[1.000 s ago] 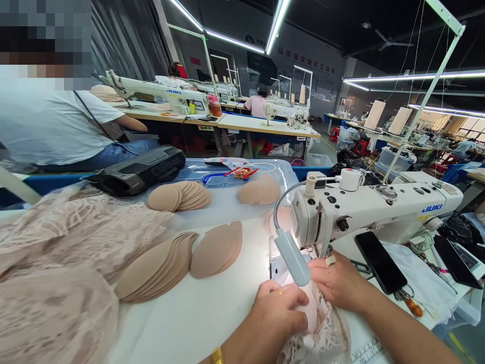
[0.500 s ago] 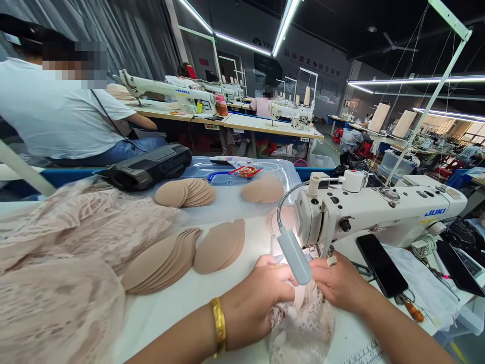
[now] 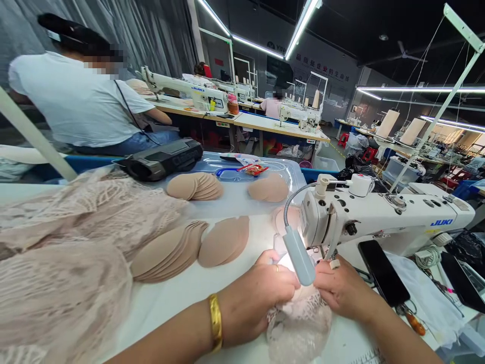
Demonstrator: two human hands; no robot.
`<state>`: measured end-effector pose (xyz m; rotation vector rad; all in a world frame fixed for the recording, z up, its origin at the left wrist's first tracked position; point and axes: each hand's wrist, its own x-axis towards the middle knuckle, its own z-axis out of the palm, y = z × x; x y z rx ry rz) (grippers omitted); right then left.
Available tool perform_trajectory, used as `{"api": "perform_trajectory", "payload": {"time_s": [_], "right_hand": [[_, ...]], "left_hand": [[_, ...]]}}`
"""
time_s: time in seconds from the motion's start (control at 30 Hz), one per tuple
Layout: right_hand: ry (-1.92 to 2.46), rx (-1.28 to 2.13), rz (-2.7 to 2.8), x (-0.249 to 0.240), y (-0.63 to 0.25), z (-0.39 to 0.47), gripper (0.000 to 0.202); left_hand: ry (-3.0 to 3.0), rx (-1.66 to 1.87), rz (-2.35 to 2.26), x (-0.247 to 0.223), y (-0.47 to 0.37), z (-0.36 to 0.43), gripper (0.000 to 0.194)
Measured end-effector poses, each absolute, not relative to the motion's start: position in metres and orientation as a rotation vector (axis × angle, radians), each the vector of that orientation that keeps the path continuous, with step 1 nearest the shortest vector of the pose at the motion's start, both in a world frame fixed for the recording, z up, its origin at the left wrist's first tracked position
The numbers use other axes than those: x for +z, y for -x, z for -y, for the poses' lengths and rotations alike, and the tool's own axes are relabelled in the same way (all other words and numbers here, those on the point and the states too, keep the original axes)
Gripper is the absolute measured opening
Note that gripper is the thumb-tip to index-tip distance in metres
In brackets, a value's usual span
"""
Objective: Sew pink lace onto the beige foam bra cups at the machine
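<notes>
Head view: two bare hands at lower center, one lace garment (image 3: 299,333) under both, bunched on the white surface (image 3: 170,298), upper end below the lamp (image 3: 299,255) and close to the needle area of one sewing machine (image 3: 386,217), center right. Left hand (image 3: 253,298): fingers curled down, grip pinching the garment; one gold bangle (image 3: 215,323) at the wrist. Right hand (image 3: 346,290): fingers bent, tips at the garment's right edge; cannot tell if pinching, partly behind the lamp.

Four stacks of beige pads (image 3: 223,242): two on the surface left of center, two above on one clear plastic tray (image 3: 235,194). Too overlapped to count per stack. More pads just left of the machine head, number unclear. One lace pile (image 3: 76,227) at left, pieces not countable. One black phone (image 3: 383,273) at lower right, one amber fob (image 3: 416,323) just below. Two large thread cones (image 3: 388,124) at upper right. One seated co-worker (image 3: 83,101) at upper left, seen from behind.
</notes>
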<state>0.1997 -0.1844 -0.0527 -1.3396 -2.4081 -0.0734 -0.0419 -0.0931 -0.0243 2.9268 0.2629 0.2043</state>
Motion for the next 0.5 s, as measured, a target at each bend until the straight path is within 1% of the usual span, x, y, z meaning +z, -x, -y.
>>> {"api": "perform_trajectory", "payload": {"time_s": [0.17, 0.33, 0.5], "right_hand": [[1.395, -0.11, 2.344, -0.052, -0.202, 0.185, 0.031], [1.301, -0.223, 2.209, -0.052, -0.204, 0.182, 0.032], [1.273, -0.101, 2.1, -0.049, -0.202, 0.178, 0.037]], "left_hand": [[-2.896, 0.263, -0.289, -0.035, 0.042, 0.084, 0.023], [-2.83, 0.298, -0.324, -0.041, 0.042, 0.075, 0.026], [-2.816, 0.344, -0.356, -0.04, 0.039, 0.073, 0.02]]}}
